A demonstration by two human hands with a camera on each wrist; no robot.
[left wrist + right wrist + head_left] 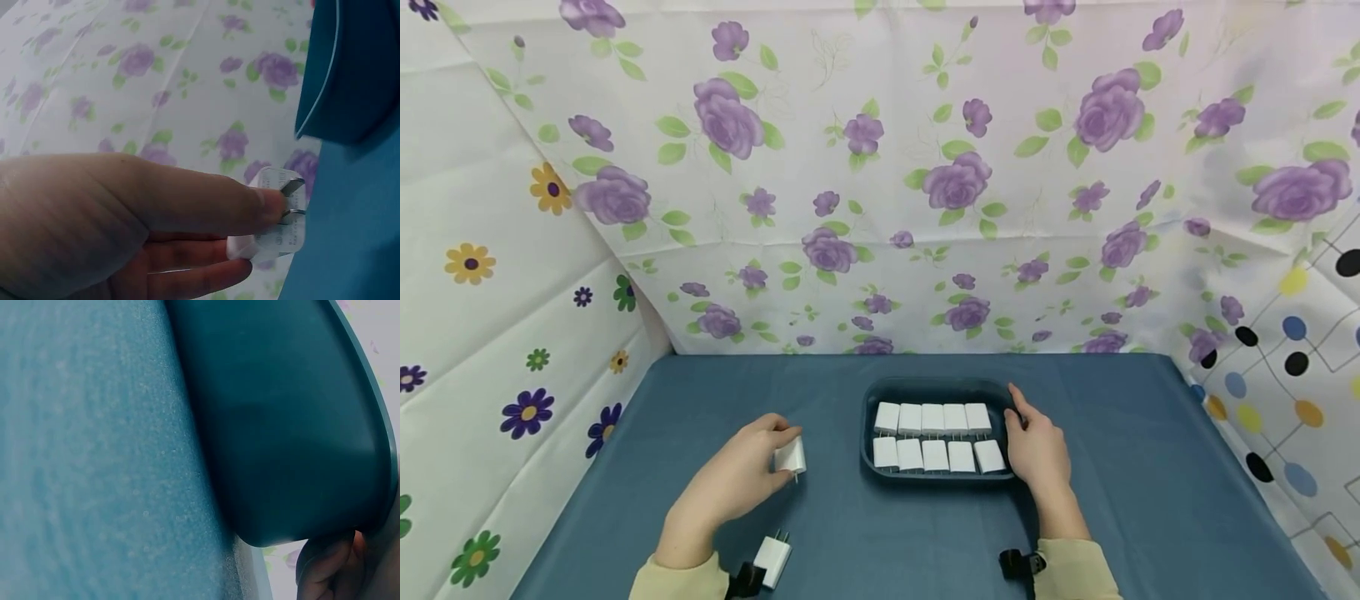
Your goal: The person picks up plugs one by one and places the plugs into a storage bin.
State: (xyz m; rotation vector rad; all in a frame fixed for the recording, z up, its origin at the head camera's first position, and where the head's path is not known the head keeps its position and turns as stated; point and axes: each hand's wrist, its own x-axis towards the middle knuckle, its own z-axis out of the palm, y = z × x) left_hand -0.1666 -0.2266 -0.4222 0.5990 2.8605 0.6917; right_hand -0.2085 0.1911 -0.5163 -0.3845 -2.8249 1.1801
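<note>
My left hand [736,471] pinches a white charger plug [794,457] between thumb and fingers, left of the tray. In the left wrist view, the two metal prongs of this charger plug [295,242] face the camera beside the thumb. My right hand [1039,446] grips the right end of a dark teal tray [936,478], thumb at the rim. Several white charger plugs [933,417] sit inside the tray in two rows; the front-right one is slightly tilted. The right wrist view shows the outer wall of the tray [287,437], with curled fingers [325,565] at its end.
Another white charger plug [772,560] lies on the blue table [850,550] near the left wrist, prongs pointing away. A floral cloth [887,183] hangs behind the table. Patterned cloths stand at both sides.
</note>
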